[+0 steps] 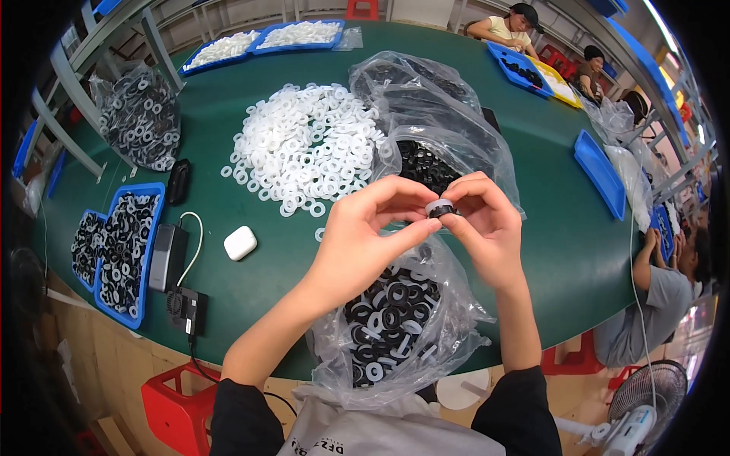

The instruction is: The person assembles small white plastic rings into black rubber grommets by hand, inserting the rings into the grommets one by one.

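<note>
Between the fingertips of both hands is a small ring (439, 207), white on top and black below. My left hand (370, 232) pinches it from the left with thumb and forefinger. My right hand (487, 224) grips its right side the same way. Below them, a clear plastic bag (464, 292) at the table edge lies open, with black and white rings (391, 315) inside. Just beyond my fingers, another clear bag (487, 163) holds black rings (426, 163). A loose pile of white washers (304, 137) spreads to the left of that bag.
Blue trays (150, 251) of mixed rings stand at left, near a power bank (167, 258) and a white earbud case (240, 243). A filled bag (137, 114) sits behind. White-part trays (296, 36) line the far edge. A blue tray (601, 175) lies right; other people sit beyond.
</note>
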The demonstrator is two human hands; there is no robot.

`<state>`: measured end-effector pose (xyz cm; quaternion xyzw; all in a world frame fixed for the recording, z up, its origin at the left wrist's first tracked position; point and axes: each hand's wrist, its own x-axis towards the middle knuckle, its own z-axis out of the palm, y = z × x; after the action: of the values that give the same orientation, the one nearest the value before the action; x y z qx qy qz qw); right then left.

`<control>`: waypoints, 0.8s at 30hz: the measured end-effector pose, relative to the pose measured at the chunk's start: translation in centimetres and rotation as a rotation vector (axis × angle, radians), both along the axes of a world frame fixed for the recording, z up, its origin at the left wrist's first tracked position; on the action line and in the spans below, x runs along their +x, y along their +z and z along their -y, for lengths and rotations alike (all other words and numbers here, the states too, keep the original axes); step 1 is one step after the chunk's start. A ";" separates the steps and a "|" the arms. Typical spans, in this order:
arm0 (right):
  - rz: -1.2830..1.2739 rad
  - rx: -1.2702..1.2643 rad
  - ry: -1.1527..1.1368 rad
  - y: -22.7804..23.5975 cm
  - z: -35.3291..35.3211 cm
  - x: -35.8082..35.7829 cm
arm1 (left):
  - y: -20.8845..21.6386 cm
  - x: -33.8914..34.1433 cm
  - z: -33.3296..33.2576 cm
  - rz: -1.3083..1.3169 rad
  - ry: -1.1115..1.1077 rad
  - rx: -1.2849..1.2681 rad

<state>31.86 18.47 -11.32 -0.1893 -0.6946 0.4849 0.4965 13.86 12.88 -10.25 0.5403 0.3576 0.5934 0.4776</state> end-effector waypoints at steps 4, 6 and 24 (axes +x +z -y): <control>0.003 -0.023 0.104 0.5 -0.6 0.8 | 0.3 -0.1 0.0 0.113 -0.071 -0.074; -0.012 -0.055 0.145 0.7 -0.6 0.9 | 0.4 0.0 0.3 0.009 0.003 -0.019; -0.166 0.290 -0.196 -2.0 1.0 -1.4 | -0.6 1.9 1.0 -0.007 0.180 0.159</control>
<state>30.50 17.43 -13.37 -0.1420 -0.6921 0.3431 0.6190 15.81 11.86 -10.89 0.5444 0.3581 0.6583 0.3768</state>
